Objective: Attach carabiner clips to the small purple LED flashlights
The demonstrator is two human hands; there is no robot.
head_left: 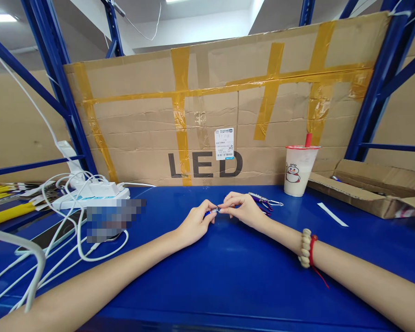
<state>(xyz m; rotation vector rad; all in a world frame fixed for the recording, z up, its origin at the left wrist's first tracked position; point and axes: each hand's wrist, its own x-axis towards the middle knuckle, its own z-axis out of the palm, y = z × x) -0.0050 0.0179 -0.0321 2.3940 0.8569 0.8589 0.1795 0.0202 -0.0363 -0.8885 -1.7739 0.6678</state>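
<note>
A small blue-and-silver piece (213, 211) sits between my two hands, just above the blue tabletop; its exact kind is too small to make out. My left hand (195, 223) pinches it between thumb and forefinger. From the other side, the thumb and fingertips of my right hand (242, 210) close on its silver end. Right behind my right hand lie purple-handled pliers (263, 200), partly hidden by that hand. A beaded bracelet (305, 249) and a red cord are on my right wrist.
A lidded drink cup (297, 173) with a red straw stands at the back right, beside an open cardboard box (363, 193) and a white strip (332, 215). On the left are a power strip (97, 196), tangled white cables and a phone (55, 230). Cardboard (141, 124) walls the back.
</note>
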